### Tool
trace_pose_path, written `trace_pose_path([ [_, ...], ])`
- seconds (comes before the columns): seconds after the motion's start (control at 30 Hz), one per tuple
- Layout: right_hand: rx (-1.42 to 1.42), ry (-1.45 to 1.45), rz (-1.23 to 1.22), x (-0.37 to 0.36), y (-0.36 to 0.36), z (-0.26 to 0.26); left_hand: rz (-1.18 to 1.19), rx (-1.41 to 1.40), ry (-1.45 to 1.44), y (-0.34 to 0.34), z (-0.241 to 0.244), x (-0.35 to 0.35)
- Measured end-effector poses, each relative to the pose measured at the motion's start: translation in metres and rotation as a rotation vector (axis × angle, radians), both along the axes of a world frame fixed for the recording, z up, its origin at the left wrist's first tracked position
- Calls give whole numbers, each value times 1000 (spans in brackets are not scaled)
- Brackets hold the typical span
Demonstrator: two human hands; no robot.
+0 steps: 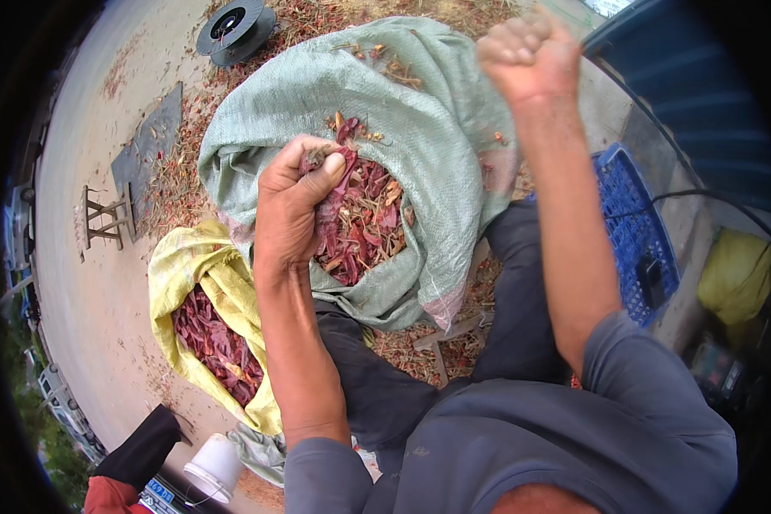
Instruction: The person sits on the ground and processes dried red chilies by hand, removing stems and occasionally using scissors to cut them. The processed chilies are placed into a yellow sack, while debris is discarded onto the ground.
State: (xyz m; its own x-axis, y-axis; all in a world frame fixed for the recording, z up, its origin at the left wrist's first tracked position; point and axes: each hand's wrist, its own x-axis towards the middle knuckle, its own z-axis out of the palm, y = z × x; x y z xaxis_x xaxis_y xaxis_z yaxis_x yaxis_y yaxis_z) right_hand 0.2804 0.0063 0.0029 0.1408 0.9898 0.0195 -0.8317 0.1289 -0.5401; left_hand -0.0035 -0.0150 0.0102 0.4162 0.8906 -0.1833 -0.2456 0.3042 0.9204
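My left hand [302, 186] grips a few dried red chili peppers [345, 173] between thumb and fingers, above the mouth of a large pale green woven sack [334, 90]. Inside that sack lie many dried red chilies with stems [360, 234]. Up and to the right, my right hand [533, 58] is blurred and curled into a fist, away from the sack's mouth; no object shows in it. Left of my legs stands a yellow woven sack [193, 257], its mouth showing dark red dried chilies [218, 347].
Stems and chili bits litter the ground [173, 193]. A black spool [231, 29] and a small wooden stool [106, 218] stand to the left. A blue plastic crate [636, 238] with a dark device is at right. A white bucket [215, 469] and a person's leg [144, 446] are lower left.
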Motion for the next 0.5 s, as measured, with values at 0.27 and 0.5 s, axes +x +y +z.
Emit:
trace_pose_path([
  [0.27, -264, -766, -124, -64, -4, 11, -93, -119, -280, 3, -1, 13],
  [0.5, -61, -900, 26, -81, -8, 14, -174, -136, -364, 0, 5, 0],
])
